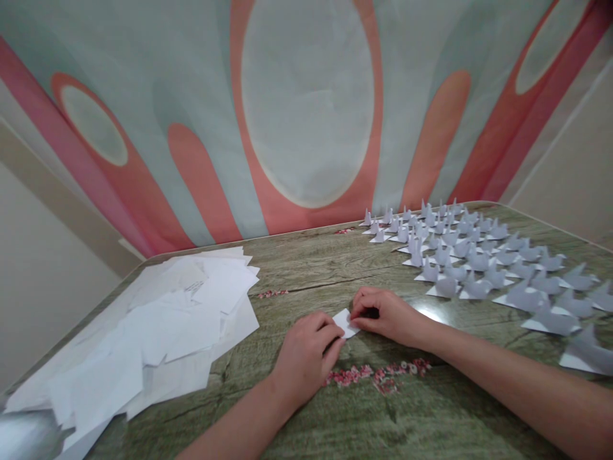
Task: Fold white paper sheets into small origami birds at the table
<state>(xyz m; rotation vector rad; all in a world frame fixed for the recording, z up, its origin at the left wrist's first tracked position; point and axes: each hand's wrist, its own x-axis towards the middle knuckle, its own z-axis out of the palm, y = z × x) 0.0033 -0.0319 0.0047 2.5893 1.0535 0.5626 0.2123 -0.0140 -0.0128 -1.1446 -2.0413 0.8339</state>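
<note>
Near the middle of the table, a small folded piece of white paper [345,322] sits between my two hands. My left hand [309,351] grips its left edge, fingers curled over it. From the right, my right hand [383,313] pinches the paper's other edge between thumb and fingertips. Parts of the paper are covered by my fingers, so its full folded shape does not show.
A loose heap of white paper sheets [186,313] spreads over the table's left side. Several rows of folded white paper birds [479,259] stand on the right. Behind the wood-patterned table [306,268] rises a patterned wall covering [306,108].
</note>
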